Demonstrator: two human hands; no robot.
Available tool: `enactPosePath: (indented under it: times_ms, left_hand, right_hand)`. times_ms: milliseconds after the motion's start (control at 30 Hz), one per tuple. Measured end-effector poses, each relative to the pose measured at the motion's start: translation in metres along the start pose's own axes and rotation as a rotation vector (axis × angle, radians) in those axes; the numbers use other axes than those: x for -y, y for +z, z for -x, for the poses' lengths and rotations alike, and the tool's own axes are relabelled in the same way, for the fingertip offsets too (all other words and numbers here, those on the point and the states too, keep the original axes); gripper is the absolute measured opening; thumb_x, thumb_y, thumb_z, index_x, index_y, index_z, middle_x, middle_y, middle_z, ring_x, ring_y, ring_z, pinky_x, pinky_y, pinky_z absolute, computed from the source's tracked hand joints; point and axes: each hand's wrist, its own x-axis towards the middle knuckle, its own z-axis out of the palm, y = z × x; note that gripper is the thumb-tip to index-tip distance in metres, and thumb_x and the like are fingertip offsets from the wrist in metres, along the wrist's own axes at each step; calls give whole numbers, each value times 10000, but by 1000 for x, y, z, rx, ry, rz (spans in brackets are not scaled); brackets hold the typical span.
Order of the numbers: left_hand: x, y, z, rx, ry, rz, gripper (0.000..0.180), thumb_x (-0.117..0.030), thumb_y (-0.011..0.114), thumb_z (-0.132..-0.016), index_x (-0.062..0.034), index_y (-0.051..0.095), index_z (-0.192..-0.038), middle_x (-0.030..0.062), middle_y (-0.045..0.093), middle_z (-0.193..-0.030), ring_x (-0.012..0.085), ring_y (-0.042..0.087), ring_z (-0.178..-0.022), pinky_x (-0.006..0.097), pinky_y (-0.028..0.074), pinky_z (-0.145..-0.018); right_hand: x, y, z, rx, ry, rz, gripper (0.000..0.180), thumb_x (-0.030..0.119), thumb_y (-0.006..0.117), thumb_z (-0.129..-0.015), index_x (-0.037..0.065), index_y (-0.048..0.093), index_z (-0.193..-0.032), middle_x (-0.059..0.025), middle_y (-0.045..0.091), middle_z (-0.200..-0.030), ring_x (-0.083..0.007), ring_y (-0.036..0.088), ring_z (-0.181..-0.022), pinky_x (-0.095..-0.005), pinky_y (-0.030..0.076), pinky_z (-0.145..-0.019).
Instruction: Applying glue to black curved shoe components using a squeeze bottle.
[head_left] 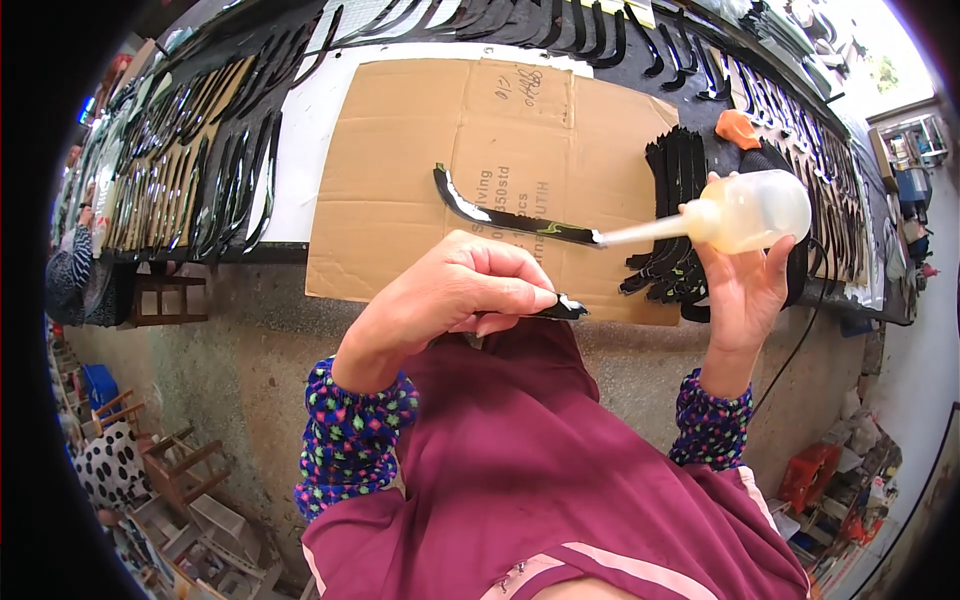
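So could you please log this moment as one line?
left hand: pinches black strip | right hand: holds squeeze bottle | nozzle on strip | over cardboard

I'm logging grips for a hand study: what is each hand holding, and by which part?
Left hand pinches the curved black strip at its near end. Right hand grips the translucent squeeze bottle from below, around its body.

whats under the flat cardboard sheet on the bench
The cardboard sheet lies on a white sheet showing at its left and top edges; whatever lies under its middle is covered.
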Motion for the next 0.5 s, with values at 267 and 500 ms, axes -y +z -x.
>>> enactPosePath:
  times_ms: [267,500]
  left_hand:
    - [4,-3,-4,-43,11,21,124,-119,611,-785,2,613,-814,-31,504,-582,12,386,-447,159,227,-387]
    - [-5,-5,3,-50,65,-49,145,-125,633,-757,0,620,-828,-46,517,-592,-7,383,-470,151,228,-402]
  right_hand:
    - [-10,12,6,107,21,-121,727,190,658,-761,65,227,-1333,-183,228,-1377,-329,136,-1307,-605,86,-1027]
    - [-10,29,11,47,-104,242,785,281,687,-730,56,233,-1330,-172,237,-1379,-336,188,-1294,-611,113,-1020]
